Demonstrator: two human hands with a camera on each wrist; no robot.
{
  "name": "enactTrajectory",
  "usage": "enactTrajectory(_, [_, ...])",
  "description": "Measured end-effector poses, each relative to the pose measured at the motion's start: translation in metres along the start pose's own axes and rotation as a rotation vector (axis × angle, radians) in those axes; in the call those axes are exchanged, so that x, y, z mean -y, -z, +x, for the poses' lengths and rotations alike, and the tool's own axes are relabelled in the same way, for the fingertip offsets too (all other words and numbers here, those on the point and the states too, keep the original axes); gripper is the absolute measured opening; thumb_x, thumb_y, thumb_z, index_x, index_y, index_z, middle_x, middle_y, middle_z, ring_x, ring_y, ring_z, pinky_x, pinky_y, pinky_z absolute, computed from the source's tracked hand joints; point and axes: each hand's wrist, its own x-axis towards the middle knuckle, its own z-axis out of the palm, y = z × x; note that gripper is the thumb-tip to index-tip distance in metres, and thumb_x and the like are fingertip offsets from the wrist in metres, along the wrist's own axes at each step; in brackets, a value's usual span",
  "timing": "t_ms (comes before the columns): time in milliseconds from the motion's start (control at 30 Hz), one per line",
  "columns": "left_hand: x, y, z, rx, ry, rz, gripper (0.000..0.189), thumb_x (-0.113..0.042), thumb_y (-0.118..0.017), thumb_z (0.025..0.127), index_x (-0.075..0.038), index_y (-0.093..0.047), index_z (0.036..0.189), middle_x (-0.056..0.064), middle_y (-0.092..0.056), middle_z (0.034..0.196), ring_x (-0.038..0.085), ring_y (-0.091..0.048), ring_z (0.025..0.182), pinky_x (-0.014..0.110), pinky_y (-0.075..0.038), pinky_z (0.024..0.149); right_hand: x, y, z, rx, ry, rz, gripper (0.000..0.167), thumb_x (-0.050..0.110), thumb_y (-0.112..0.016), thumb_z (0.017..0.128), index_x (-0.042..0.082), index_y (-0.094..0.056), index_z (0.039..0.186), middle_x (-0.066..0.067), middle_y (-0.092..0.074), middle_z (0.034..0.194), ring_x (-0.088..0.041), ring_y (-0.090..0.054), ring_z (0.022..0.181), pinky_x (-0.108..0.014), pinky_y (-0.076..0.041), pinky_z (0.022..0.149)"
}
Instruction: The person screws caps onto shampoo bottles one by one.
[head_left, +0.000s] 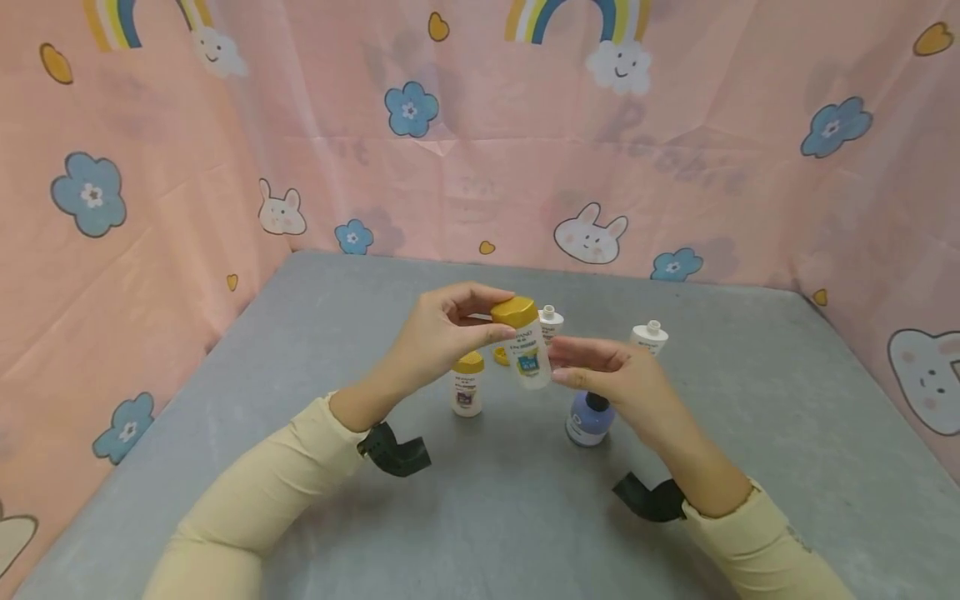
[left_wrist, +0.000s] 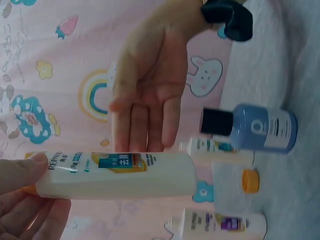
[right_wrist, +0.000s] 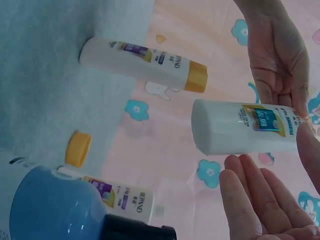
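Note:
My left hand (head_left: 442, 327) holds a white shampoo bottle (head_left: 529, 360) up off the table, fingers and thumb pinching it at its gold cap (head_left: 515, 312). The bottle is slightly tilted, with its blue and yellow label facing me. My right hand (head_left: 633, 382) is beside the bottle's lower part, its fingers extended and the palm showing in the left wrist view. Whether the right fingertips touch the bottle I cannot tell. Below the left hand stands a second white bottle (head_left: 467, 396) with a gold cap and purple label.
A blue-purple bottle (head_left: 588, 421) with a black top stands below my right hand. Two uncapped white bottles (head_left: 550, 320) (head_left: 649, 335) stand farther back, partly hidden. A loose yellow cap (left_wrist: 251, 180) lies on the grey table (head_left: 360, 533). Pink patterned cloth (head_left: 465, 175) hangs around it.

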Motion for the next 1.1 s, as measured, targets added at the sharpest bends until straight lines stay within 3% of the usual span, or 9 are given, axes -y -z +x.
enactTrajectory(100, [0.001, 0.009, 0.006, -0.03, 0.004, 0.041, 0.035, -0.008, -0.077, 0.086, -0.006, -0.069, 0.121, 0.011, -0.071, 0.119, 0.025, -0.072, 0.103, 0.031, -0.06, 0.086, -0.002, 0.003, 0.0, 0.004, 0.011, -0.014, 0.055, 0.034, -0.074, 0.09, 0.012, -0.059, 0.139, -0.007, -0.063, 0.138, -0.017, -0.065, 0.121, -0.041, -0.052, 0.104])
enactTrajectory(367, [0.015, 0.032, 0.024, -0.097, 0.02, 0.146, 0.038, -0.016, -0.077, 0.088, -0.011, -0.069, 0.125, 0.01, -0.073, 0.117, 0.021, -0.072, 0.102, 0.03, -0.06, 0.088, -0.006, 0.013, 0.002, 0.002, 0.002, -0.028, 0.056, 0.035, -0.073, 0.09, 0.011, -0.059, 0.139, -0.007, -0.063, 0.138, -0.011, -0.065, 0.118, -0.049, -0.044, 0.112])
enactTrajectory(633, [0.034, 0.053, 0.033, -0.16, 0.084, 0.191, 0.041, -0.02, -0.078, 0.087, -0.013, -0.069, 0.126, 0.009, -0.072, 0.118, 0.019, -0.068, 0.111, 0.033, -0.058, 0.094, -0.012, 0.02, 0.003, -0.005, 0.01, -0.014, 0.055, 0.034, -0.074, 0.09, 0.009, -0.06, 0.137, -0.003, -0.068, 0.131, 0.003, -0.067, 0.106, -0.033, -0.05, 0.105])
enactTrajectory(767, [0.046, 0.062, 0.035, -0.186, 0.107, 0.203, 0.041, -0.02, -0.077, 0.088, -0.011, -0.068, 0.127, 0.009, -0.071, 0.122, 0.02, -0.067, 0.114, 0.034, -0.057, 0.096, -0.013, 0.021, 0.003, -0.016, 0.004, -0.012, 0.055, 0.034, -0.075, 0.089, 0.01, -0.06, 0.136, -0.001, -0.069, 0.129, 0.003, -0.067, 0.105, -0.035, -0.049, 0.107])
enactTrajectory(967, [0.061, 0.074, 0.035, -0.222, 0.149, 0.219, 0.041, -0.019, -0.077, 0.088, -0.01, -0.067, 0.128, 0.011, -0.069, 0.125, 0.023, -0.066, 0.115, 0.035, -0.057, 0.096, -0.015, 0.023, 0.002, -0.023, 0.01, -0.019, 0.056, 0.035, -0.076, 0.088, 0.009, -0.061, 0.135, -0.003, -0.07, 0.128, 0.004, -0.067, 0.103, -0.05, -0.043, 0.112])
enactTrajectory(1100, [0.071, 0.081, 0.035, -0.244, 0.196, 0.218, 0.041, -0.019, -0.076, 0.089, -0.01, -0.068, 0.127, 0.011, -0.069, 0.126, 0.024, -0.066, 0.115, 0.037, -0.056, 0.098, -0.016, 0.025, 0.002, -0.024, 0.021, -0.028, 0.055, 0.034, -0.075, 0.089, 0.008, -0.061, 0.135, -0.002, -0.071, 0.126, 0.004, -0.068, 0.103, -0.048, -0.045, 0.11])
